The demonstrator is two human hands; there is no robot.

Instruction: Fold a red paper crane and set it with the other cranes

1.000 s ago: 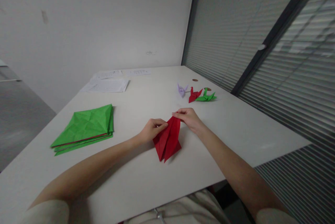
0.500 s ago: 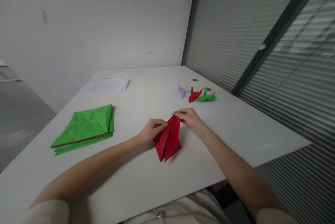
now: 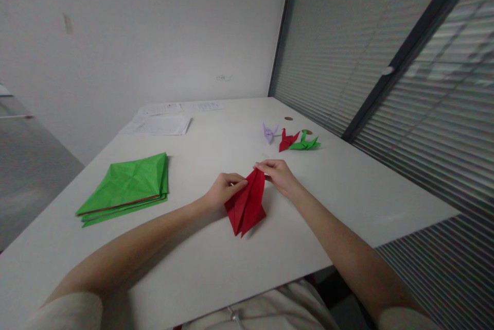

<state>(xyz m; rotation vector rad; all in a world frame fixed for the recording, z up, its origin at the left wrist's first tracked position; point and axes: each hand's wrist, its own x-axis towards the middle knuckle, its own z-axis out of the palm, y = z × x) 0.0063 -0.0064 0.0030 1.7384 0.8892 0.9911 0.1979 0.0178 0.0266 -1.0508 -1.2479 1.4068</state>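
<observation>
A folded red paper (image 3: 247,205), a long kite shape, lies on the white table (image 3: 216,263) in front of me. My left hand (image 3: 224,190) is curled, its fingertips pinching the paper's upper left edge. My right hand (image 3: 278,174) pinches the top point of the same paper from the right. Both hands rest low on the table.
A stack of green paper sheets (image 3: 125,188) with a red one in it lies to the left. Three small folded cranes, purple (image 3: 269,132), red (image 3: 287,140) and green (image 3: 304,142), stand behind. White printed sheets (image 3: 160,124) lie at the far edge. Blinds run along the right.
</observation>
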